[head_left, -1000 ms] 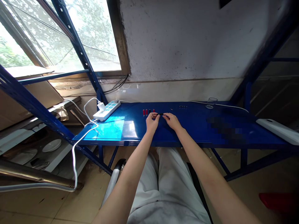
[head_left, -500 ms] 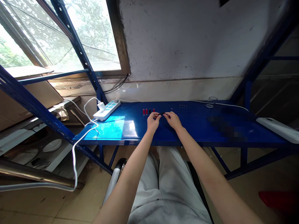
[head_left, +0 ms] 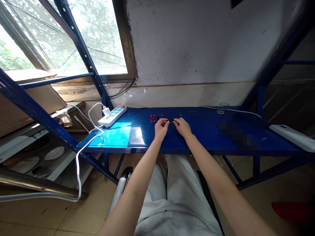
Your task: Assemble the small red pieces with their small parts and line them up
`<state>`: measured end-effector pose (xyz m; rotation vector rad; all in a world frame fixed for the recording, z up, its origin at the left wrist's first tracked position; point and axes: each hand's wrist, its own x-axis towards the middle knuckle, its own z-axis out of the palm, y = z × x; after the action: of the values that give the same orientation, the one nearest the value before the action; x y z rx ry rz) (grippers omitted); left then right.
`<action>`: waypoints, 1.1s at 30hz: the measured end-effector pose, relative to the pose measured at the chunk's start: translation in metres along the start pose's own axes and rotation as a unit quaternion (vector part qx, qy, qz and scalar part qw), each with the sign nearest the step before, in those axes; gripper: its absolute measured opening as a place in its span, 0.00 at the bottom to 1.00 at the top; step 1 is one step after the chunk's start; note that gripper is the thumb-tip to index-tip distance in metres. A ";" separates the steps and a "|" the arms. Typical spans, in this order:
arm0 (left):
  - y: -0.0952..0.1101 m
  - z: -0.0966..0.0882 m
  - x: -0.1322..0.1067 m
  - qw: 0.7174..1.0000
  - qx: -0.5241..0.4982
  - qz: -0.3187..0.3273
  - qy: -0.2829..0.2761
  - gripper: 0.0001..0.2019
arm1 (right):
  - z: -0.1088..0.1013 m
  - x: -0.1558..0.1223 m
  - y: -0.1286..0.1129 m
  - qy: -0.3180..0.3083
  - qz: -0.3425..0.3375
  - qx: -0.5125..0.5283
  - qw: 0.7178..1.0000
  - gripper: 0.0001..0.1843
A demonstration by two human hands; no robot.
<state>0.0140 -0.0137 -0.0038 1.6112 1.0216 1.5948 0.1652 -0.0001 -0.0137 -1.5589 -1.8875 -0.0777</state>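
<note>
Pinching a small black piece (head_left: 170, 120) by its ends, the left hand (head_left: 160, 128) and right hand (head_left: 182, 127) are holding it over the blue table (head_left: 201, 139), beside a row of red and black pieces (head_left: 154, 118), barely shifting since a second ago, so handling seems to be continuing.

We face a grey wall (head_left: 197, 42), speckled with dark marks, above a pale band (head_left: 192, 95) that runs behind a blue table (head_left: 197, 142). At left, daylight comes through a window (head_left: 105, 36) with a brown frame (head_left: 132, 67) and greenery outside, lighting the table's left part. Blue beams (head_left: 85, 54) slant up at both sides. Below the window we see shelves (head_left: 57, 170) with at least 1 plate (head_left: 54, 153); tan tiles (head_left: 70, 213) cover our floor, and the right side lies in shadow.
</note>
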 end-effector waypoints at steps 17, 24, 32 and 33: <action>0.002 0.001 -0.001 0.998 0.054 -0.015 0.004 0.10 | -0.002 -0.001 -0.016 0.006 -0.094 -0.043 0.995 0.21; 0.001 0.001 -0.001 0.998 0.054 -0.015 0.009 0.09 | 0.000 -0.002 -0.015 0.027 -0.111 -0.028 0.993 0.20; 0.001 0.001 -0.002 0.998 0.056 -0.014 0.007 0.09 | 0.001 -0.001 -0.018 0.030 -0.094 -0.032 0.995 0.15; 0.002 0.001 -0.002 0.998 0.055 -0.014 0.006 0.09 | 0.001 -0.001 -0.019 0.031 -0.091 -0.039 0.995 0.14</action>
<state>0.0152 -0.0162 -0.0032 1.6538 1.1503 1.5555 0.1476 -0.0061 -0.0082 -1.4151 -1.9930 -0.2797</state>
